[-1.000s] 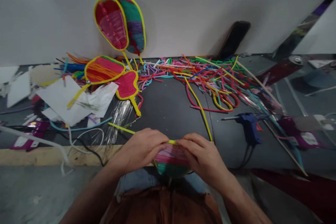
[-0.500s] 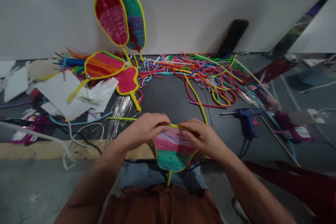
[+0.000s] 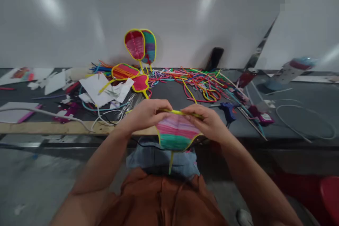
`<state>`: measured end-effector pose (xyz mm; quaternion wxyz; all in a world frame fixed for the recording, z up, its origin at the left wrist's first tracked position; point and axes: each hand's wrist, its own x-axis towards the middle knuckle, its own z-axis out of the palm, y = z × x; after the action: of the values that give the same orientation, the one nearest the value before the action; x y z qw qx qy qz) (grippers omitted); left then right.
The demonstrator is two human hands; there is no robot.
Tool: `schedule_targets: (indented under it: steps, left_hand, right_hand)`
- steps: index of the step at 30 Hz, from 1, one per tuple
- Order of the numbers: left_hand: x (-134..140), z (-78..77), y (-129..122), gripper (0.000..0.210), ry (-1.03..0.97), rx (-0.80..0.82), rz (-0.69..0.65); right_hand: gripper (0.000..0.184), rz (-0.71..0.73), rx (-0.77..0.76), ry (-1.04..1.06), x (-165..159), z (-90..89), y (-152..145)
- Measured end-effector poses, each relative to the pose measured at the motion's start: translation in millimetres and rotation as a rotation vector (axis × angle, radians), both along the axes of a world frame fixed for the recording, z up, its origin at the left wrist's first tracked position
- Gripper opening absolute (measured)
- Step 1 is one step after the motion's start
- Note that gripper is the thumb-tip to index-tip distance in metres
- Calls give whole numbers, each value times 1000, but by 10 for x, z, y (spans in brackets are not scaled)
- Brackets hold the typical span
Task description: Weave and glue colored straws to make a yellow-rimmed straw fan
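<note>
Between my hands is a small fan-shaped piece (image 3: 174,130) with pink, lilac and green stripes, a yellow pipe-cleaner border and a yellow stem pointing toward my lap. My left hand (image 3: 152,113) pinches its upper left edge, and my right hand (image 3: 206,120) grips the upper right edge. A yellow strip (image 3: 173,112) runs along the top edge, between the fingertips of both hands. Similar yellow-edged pieces lie beyond: a pink one (image 3: 140,83), an orange and pink one (image 3: 125,71), and a dark red one (image 3: 135,44) leaning on the white partition with a green and purple one (image 3: 149,46).
Loose coloured pipe cleaners (image 3: 201,81) are heaped along the partition (image 3: 87,28). At right are a blue glue gun (image 3: 228,111), a red can (image 3: 247,77) and a purple box (image 3: 262,116). A phone (image 3: 215,58) leans behind. White paper scraps (image 3: 96,86) and cables lie left.
The view has tilted up and shows more of the partition and the room beyond. Both hands keep their hold at the top edge of the striped piece.
</note>
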<state>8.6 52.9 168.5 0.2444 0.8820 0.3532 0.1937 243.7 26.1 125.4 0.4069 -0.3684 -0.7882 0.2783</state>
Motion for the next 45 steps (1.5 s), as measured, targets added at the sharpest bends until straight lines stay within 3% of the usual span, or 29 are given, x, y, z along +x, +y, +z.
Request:
schedule_targets:
  steps: [3, 6, 9, 13, 18, 26, 33, 36, 40, 42, 45]
  left_hand:
    - [27, 216, 97, 17, 12, 112, 11]
    - [79, 245, 365, 18, 41, 136, 25]
    - [117, 38, 723, 20, 47, 44, 62]
    - [118, -410, 1123, 21, 77, -22, 70]
    - [54, -814, 1284, 21, 111, -101, 65]
    - [-60, -1123, 1217, 20, 60, -73, 85]
    - [-43, -1182, 1200, 26, -64, -14, 57]
    - [-44, -1136, 1195, 26, -81, 13, 40]
    - [-69, -1051, 1161, 25, -85, 52, 41]
    - [-79, -1012, 1139, 24, -88, 61, 46]
    - [-77, -972, 1118, 23, -94, 55, 46]
  right_hand:
    - [19, 3, 50, -32, 32, 198, 171]
    - [22, 19, -6, -26, 57, 198, 481]
    - [25, 50, -109, 0, 52, -21, 856]
    - [24, 79, -193, -5, 21, -436, 1267]
    - [20, 114, -260, -52, -26, -713, 1412]
    - [22, 111, -210, -112, -82, -805, 1384]
    - [22, 99, -246, -111, -88, -771, 1395]
    - [33, -38, -141, -255, -7, -614, 1280]
    - [38, -391, 55, -483, 419, -439, 947]
    - [37, -682, 79, -620, 730, -497, 752]
    - [52, -909, -21, -839, 1139, -765, 524]
